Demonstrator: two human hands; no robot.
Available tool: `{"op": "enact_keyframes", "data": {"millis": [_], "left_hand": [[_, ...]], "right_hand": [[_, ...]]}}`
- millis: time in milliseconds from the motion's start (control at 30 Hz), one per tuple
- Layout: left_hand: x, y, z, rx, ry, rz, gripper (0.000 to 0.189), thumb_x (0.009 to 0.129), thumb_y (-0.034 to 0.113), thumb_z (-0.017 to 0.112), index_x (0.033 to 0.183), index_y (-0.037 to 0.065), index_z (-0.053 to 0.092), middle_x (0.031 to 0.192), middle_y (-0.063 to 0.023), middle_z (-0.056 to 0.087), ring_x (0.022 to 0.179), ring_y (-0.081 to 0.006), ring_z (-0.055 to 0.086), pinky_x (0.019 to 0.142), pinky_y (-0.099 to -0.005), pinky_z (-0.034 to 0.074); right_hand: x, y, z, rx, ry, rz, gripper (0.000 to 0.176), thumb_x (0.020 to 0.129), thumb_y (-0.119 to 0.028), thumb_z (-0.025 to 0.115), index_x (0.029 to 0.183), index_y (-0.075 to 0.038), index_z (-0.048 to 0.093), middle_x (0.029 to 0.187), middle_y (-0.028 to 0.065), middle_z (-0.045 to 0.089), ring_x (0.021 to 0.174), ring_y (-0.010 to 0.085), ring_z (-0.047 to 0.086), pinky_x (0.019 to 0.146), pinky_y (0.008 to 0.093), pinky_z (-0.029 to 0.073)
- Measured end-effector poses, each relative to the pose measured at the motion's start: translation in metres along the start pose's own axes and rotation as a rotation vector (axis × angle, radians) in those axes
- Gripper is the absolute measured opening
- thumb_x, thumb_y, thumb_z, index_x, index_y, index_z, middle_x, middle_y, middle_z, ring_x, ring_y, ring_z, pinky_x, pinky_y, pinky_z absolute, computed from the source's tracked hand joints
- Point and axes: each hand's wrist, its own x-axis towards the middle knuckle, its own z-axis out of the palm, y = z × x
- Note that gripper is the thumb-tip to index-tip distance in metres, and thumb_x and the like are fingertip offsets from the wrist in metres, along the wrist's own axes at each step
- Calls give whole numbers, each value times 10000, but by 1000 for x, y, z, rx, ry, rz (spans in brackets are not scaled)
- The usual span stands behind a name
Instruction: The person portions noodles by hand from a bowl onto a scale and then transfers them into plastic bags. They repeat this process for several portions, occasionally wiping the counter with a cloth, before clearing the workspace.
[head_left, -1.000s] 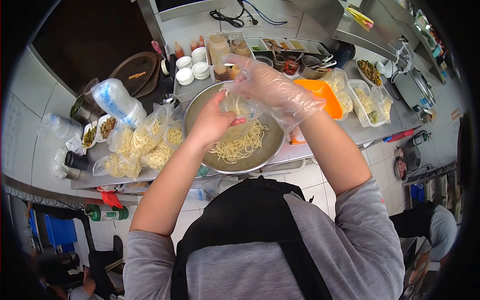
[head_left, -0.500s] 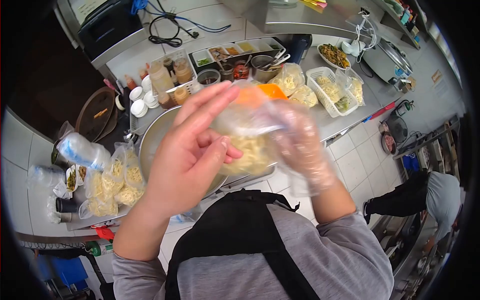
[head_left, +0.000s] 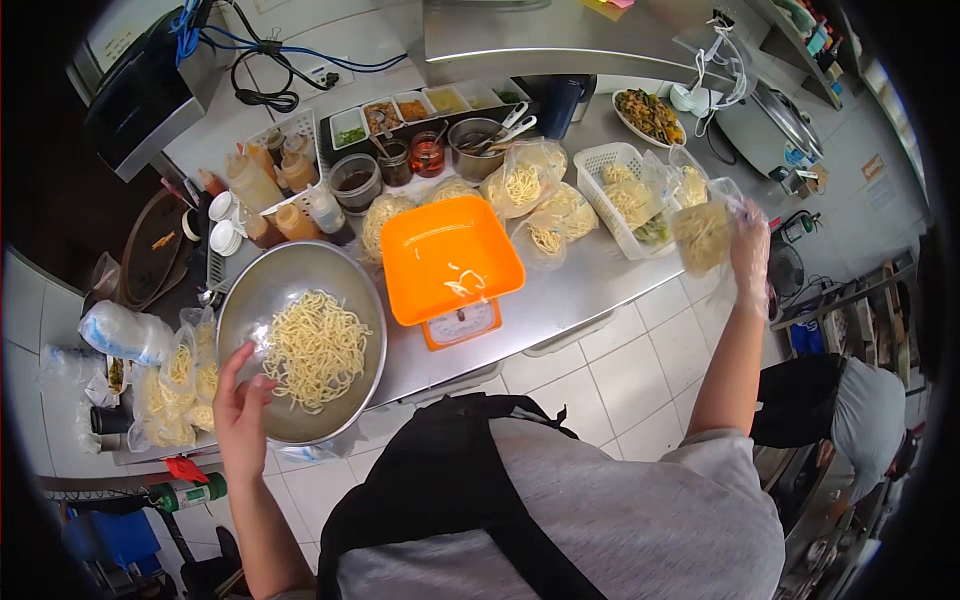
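My left hand (head_left: 243, 402), bare and with fingers apart, is over the near left rim of a large metal bowl (head_left: 238, 300). A heap of noodles (head_left: 318, 350) lies in that bowl. Out to the right, my right hand (head_left: 750, 250) wears a clear plastic glove and grips a bag of noodles (head_left: 703, 238) by its top. The bag hangs beside a white basket (head_left: 618, 228) holding more bagged noodles. Between the hands stands an orange scale (head_left: 462, 326) with an orange tray (head_left: 430, 250) on top, a few noodle bits in it.
Bagged noodles (head_left: 548, 222) lie right of the scale, with more bags (head_left: 170, 400) left of the bowl. Behind are sauce bottles (head_left: 255, 185), jars (head_left: 427, 155) and a pot with utensils (head_left: 475, 150). A plate of food (head_left: 650, 117) sits farther back. Another person (head_left: 865, 420) bends at the right.
My hands have parted. The right hand has carried the noodle bag right, towards the white basket; the left has dropped down to the bowl's rim. The scale and noodles now show.
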Motion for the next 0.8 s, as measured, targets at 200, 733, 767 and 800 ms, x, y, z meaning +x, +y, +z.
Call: {"op": "enact_keyframes", "data": {"millis": [200, 733, 767, 800], "left_hand": [[-13, -45, -5, 200, 253, 138, 395, 950, 59, 567, 1344, 91, 556, 1389, -84, 505, 1007, -145, 595, 821, -259, 478], [-17, -144, -8, -813, 503, -297, 626, 827, -105, 461, 1432, 56, 427, 1223, -131, 613, 1066, -215, 623, 894, -328, 513], [-16, -143, -5, -819, 502, -299, 626, 827, -105, 461, 1432, 56, 427, 1223, -131, 613, 1066, -215, 623, 894, -328, 513], [-15, -142, -5, -863, 494, -288, 636, 819, -114, 461, 1428, 66, 433, 1223, -130, 613, 1061, -210, 625, 891, -325, 514]], "right_hand": [[22, 47, 102, 27, -104, -94, 278, 934, -130, 556, 1166, -2, 641, 1139, 240, 655, 1069, 400, 617, 944, 429, 477], [-126, -571, 21, 565, -1325, -709, 898, 864, -563, 632, 1521, -53, 292, 1483, 244, 391, 1395, 367, 374, 1137, 427, 333], [-145, -592, 61, 467, -1290, -655, 966, 833, -594, 649, 1541, -79, 242, 1510, 259, 342, 1410, 371, 351, 1149, 430, 316], [-160, -609, 84, 373, -1250, -602, 1036, 802, -624, 666, 1562, -105, 192, 1537, 273, 294, 1426, 374, 329, 1161, 434, 300]]}}
